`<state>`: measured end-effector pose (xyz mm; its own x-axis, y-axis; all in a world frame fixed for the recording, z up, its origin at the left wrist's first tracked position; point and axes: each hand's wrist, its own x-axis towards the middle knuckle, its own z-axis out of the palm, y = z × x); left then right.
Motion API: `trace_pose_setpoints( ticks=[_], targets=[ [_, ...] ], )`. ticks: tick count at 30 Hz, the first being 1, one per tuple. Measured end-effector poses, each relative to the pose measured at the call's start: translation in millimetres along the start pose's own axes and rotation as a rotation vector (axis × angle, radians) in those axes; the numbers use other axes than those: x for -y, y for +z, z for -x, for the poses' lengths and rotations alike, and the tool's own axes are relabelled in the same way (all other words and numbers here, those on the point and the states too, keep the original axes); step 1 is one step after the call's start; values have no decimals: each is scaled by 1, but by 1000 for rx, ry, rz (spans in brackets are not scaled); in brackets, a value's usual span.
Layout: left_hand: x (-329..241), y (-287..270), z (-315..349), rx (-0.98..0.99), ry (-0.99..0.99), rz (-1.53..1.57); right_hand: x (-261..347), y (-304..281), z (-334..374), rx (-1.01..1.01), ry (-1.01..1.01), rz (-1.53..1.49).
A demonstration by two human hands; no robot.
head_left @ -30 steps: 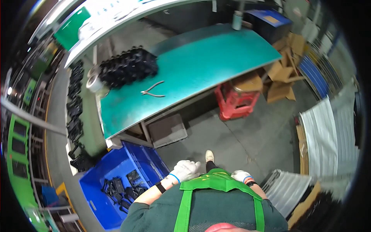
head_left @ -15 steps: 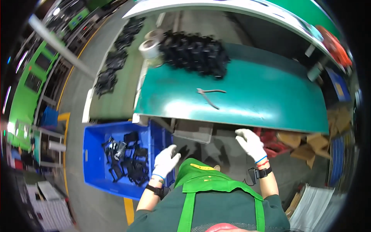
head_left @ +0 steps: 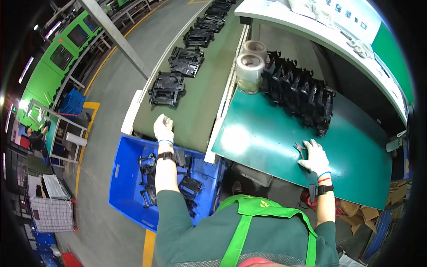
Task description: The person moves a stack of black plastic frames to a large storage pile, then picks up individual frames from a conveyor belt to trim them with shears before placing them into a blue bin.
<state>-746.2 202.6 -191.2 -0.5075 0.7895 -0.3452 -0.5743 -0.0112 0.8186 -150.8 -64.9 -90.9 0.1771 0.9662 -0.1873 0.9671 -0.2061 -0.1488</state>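
Observation:
My left hand, in a white glove, reaches over the near end of the conveyor belt. It holds nothing, its fingers loosely extended just short of the nearest black plastic frame. More such frames lie in a line up the belt. On the green tabletop, my gloved right hand is spread over a pair of pliers. The pliers' head shows between thumb and fingers, while the hand hides most of the handles. A standing row of black plastic frames is beyond that hand.
Below the belt's end stands a blue bin with several black parts inside. Two tape rolls are stacked beside the row of frames. A white shelf overhangs the table's far side. A metal post rises left of the belt.
My view has turned left. The left hand has gone from beside the blue bin up to the belt; the right hand has moved from below the table's edge onto the pliers.

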Motion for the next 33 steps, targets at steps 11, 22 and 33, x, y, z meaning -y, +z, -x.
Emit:
trace_pose_setpoints(
  ticks=[11, 22, 33],
  targets=[
    [46, 106, -95, -311, 72, -262, 23, -17, -8, 150, 256, -4],
    [21, 49, -148, 261, 349, -256, 19, -9, 3, 57, 277, 23],
    [-32, 88, -22, 36, 15, -6, -16, 40, 8, -180, 108, -105]
  ],
)
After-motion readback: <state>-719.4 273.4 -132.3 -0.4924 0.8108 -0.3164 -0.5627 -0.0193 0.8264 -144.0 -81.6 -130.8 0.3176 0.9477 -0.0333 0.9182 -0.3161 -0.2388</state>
